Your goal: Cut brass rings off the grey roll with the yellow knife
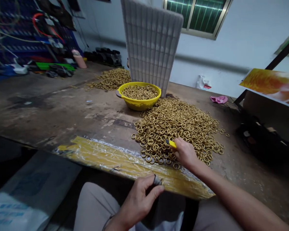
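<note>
My right hand is closed around a yellow utility knife with a dark end, over the near side of a big heap of gold-coloured rings. Whether its fingers also touch a ring is hidden. Lower down, at the table's front edge, my left hand has its thumb and index finger brought together. A grey wrap covers the index fingertip, and a small gold ring shows partly at the pinch. Yellow tape covers the table edge beside both hands.
Behind the heap stands a yellow basin filled with rings, before an upright grey ribbed panel. Another ring pile lies farther back. A pink cloth is at right, a pink bottle at far left, and a dark bag at right.
</note>
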Demonstrator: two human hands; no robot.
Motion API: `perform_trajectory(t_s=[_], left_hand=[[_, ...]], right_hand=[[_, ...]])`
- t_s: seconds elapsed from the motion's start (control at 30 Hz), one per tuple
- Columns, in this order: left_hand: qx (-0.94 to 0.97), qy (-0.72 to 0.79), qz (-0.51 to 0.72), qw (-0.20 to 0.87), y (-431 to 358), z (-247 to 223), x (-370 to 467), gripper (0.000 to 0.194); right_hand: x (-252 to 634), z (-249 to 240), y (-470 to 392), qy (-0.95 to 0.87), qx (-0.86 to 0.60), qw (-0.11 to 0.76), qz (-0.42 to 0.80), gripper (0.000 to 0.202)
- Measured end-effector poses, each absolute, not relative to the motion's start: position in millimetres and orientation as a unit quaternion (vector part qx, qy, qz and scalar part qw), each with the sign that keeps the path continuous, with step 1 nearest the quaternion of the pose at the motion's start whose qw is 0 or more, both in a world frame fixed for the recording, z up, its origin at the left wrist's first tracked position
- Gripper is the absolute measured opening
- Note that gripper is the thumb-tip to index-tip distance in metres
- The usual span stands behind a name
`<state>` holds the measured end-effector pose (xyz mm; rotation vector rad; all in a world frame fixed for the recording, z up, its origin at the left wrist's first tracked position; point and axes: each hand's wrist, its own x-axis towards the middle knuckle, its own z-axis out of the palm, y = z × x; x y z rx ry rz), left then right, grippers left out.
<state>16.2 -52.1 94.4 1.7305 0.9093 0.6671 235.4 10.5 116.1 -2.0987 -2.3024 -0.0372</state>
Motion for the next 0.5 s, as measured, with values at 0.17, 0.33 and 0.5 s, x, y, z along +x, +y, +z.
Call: perform_trajectory(t_s=[0.17,0.33,0.5], left_hand=[[0.733,0.408,0.156,0.522,-60.4,82.2,12.4,0.007],[0.765,0.43,0.099,0.469,-61.6,71.3,15.0,0.019],[0.608,0.438,0.323,0.578,-34.3,74.9,26.1,0.019]], right_hand=[[227.7,106.3,33.4,-0.721,-0.691,0.052,0.014,0.019],[234.8,94.5,38.8,-0.71,-0.675,0.182,0.084,0.006],[234.1,107.6,18.4,-0.697,-0.574,0.363,0.232,0.012]])
